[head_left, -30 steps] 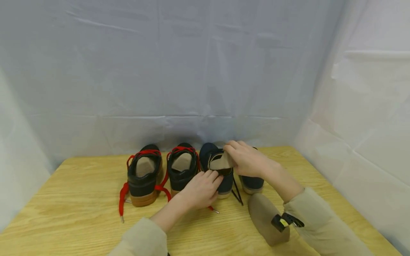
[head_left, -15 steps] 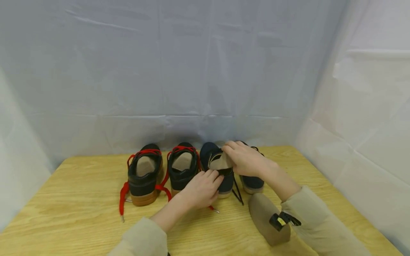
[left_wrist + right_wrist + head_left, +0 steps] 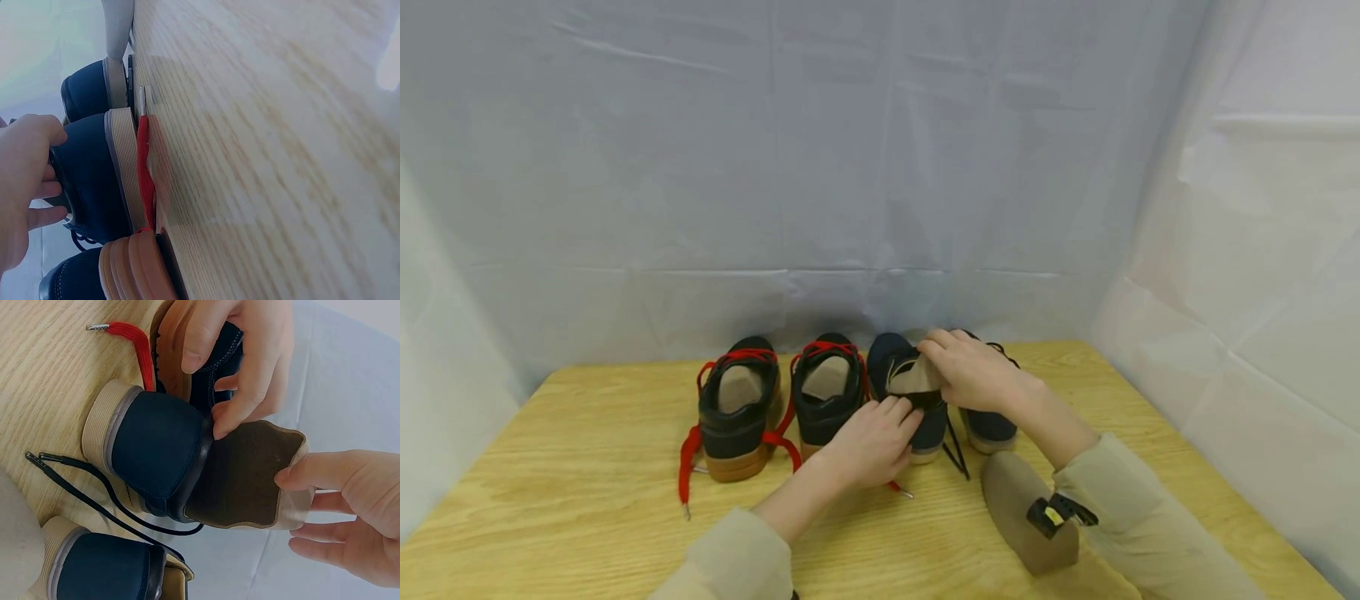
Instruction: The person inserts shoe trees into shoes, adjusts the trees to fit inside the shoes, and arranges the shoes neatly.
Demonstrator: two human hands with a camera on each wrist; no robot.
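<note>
A: What has moved since the earlier frame?

B: Very little. The right hand (image 3: 973, 371) has edged slightly left and the right sleeve has slid a touch toward the lower middle of the head view; both hands stay on the same shoe.

A: What is the right hand doing?

B: Its thumb and fingers pinch the curled tan suede insole (image 3: 250, 475), which sticks out of the heel opening of the navy canvas shoe with a beige sole (image 3: 917, 408), at the centre of the head view.

A: And the left hand?

B: The left hand (image 3: 868, 446) curls its fingers round that shoe's heel collar, gripping it.

A: What surrounds them?

B: On the pale wooden table (image 3: 587, 500), a pair of black shoes with red laces (image 3: 737, 408) stands left of centre. A second navy shoe (image 3: 992, 425) sits just right, partly hidden by the right wrist. A loose tan insole (image 3: 1011, 500) lies lower right, touching the sleeve.
</note>
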